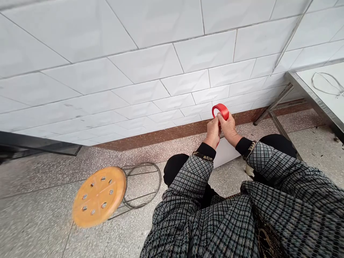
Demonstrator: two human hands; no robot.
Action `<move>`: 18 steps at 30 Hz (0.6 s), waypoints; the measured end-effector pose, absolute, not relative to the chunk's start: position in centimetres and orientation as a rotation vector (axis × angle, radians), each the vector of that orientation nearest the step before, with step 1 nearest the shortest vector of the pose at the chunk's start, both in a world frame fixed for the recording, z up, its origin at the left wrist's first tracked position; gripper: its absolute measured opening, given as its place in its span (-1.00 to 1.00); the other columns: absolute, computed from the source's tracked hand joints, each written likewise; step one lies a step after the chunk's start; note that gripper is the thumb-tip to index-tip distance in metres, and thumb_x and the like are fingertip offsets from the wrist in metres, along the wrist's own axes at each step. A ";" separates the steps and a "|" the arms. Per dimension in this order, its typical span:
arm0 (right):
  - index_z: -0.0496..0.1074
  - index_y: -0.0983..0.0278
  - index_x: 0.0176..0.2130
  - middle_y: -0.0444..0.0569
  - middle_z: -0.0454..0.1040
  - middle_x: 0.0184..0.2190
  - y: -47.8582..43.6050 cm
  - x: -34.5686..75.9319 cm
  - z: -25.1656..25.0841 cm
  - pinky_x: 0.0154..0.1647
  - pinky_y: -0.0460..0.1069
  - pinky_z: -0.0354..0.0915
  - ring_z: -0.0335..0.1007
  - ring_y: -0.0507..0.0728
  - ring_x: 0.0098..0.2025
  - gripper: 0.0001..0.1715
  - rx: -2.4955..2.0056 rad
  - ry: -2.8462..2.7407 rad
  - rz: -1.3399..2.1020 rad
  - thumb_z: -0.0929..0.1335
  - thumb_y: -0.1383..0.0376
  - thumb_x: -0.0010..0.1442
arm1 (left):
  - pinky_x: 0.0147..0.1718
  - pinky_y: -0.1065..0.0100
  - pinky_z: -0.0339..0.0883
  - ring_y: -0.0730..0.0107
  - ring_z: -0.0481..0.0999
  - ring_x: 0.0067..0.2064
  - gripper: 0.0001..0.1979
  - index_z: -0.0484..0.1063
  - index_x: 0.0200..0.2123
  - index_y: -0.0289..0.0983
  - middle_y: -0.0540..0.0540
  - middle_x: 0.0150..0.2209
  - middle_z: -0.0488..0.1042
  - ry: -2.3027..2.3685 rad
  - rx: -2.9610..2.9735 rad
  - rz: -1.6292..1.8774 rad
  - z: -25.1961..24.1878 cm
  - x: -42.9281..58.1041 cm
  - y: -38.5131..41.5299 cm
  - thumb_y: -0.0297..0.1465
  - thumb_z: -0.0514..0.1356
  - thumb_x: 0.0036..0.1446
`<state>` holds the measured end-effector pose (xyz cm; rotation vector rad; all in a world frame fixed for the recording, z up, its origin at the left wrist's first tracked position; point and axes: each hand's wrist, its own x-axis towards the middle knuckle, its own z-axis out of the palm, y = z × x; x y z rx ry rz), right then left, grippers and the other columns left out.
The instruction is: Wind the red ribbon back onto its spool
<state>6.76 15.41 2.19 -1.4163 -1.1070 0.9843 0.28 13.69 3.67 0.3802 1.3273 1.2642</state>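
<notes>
A roll of red ribbon or tape (224, 109) is held up in front of the tiled wall. My right hand (229, 127) grips its lower right side, with the thumb at the pale inner ring. Just left of it, my left hand (213, 132) is closed with its fingertips together beneath the roll, touching the right hand. What those left fingers pinch is too small to make out; a bit of red shows below them. Under both hands, a white flat board (225, 152) lies between my knees, partly hidden by my sleeves.
An orange round stool (99, 197) with metal legs lies tipped on the floor at the left. A metal-framed table (309, 89) bearing a loop of wire stands at the right. A dark metal edge (40, 143) juts in at the left.
</notes>
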 end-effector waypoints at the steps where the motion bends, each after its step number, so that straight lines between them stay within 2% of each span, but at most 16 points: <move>1: 0.38 0.15 -0.32 -0.06 0.55 -0.38 15.4 6.9 2.4 0.07 0.21 0.47 0.49 0.25 -0.21 -0.57 -1.411 -1.143 1.007 0.47 -0.10 0.10 | -0.60 0.38 -0.11 0.61 0.04 -0.62 -0.51 0.22 -0.50 -0.19 0.15 -0.64 0.13 1.314 0.370 1.251 3.8 -0.1 13.8 -0.04 0.35 0.21; 3: 0.41 0.15 -0.35 -0.08 0.54 -0.40 15.5 7.6 3.1 0.06 0.19 0.47 0.48 0.23 -0.23 -0.59 -1.340 -1.237 1.075 0.47 -0.09 0.11 | -0.64 0.39 -0.19 0.66 -0.01 -0.66 -0.49 0.23 -0.49 -0.20 0.15 -0.65 0.13 1.278 0.374 1.231 4.1 -1.2 14.0 0.00 0.35 0.21; 5: 0.52 0.17 -0.28 -0.08 0.58 -0.33 15.8 8.5 3.7 0.06 0.17 0.46 0.50 0.21 -0.20 -0.62 -1.192 -1.335 1.205 0.41 -0.08 0.20 | -0.67 0.42 -0.23 0.71 -0.06 -0.68 -0.52 0.33 -0.43 -0.23 0.10 -0.61 0.29 1.224 0.379 1.199 4.5 -2.3 14.2 0.04 0.32 0.23; 7: 0.61 0.18 -0.18 -0.08 0.62 -0.24 16.1 9.7 4.1 0.12 0.18 0.44 0.53 0.21 -0.15 -0.66 -1.107 -1.470 1.299 0.48 0.03 0.13 | -0.68 0.45 -0.24 0.74 -0.08 -0.70 -0.52 0.41 -0.38 -0.26 0.04 -0.56 0.41 1.200 0.381 1.136 4.7 -3.3 14.1 0.05 0.26 0.28; 9: 0.65 0.17 -0.15 -0.05 0.64 -0.14 16.3 10.7 4.2 0.16 0.20 0.43 0.53 0.23 -0.05 -0.65 -1.070 -1.517 1.335 0.54 0.13 0.04 | -0.68 0.46 -0.26 0.75 -0.09 -0.70 -0.50 0.42 -0.40 -0.28 0.01 -0.56 0.43 1.190 0.383 1.081 4.8 -4.0 13.8 0.05 0.25 0.30; 12: 0.68 0.17 -0.15 0.02 0.62 -0.02 16.2 11.6 3.8 0.19 0.24 0.41 0.51 0.28 0.06 -0.65 -1.028 -1.561 1.374 0.55 0.17 0.02 | -0.69 0.47 -0.27 0.76 -0.10 -0.70 -0.48 0.42 -0.43 -0.28 0.00 -0.56 0.44 1.181 0.384 1.026 4.5 -4.2 13.2 0.06 0.26 0.29; 14: 0.68 0.18 -0.17 0.03 0.61 -0.07 16.1 11.9 3.5 0.19 0.25 0.39 0.48 0.29 0.06 -0.69 -1.044 -1.597 1.339 0.54 0.18 0.03 | -0.69 0.46 -0.28 0.75 -0.11 -0.70 -0.47 0.43 -0.43 -0.28 0.00 -0.55 0.44 1.171 0.386 1.004 4.2 -3.9 12.8 0.09 0.28 0.27; 18: 0.63 0.18 -0.29 -0.04 0.53 -0.25 16.1 11.9 3.5 0.13 0.22 0.38 0.42 0.23 -0.10 -0.81 -1.142 -1.684 1.170 0.56 0.26 -0.01 | -0.69 0.47 -0.27 0.75 -0.11 -0.69 -0.44 0.43 -0.41 -0.27 0.02 -0.55 0.42 1.119 0.401 0.985 4.1 -3.4 12.4 0.15 0.29 0.21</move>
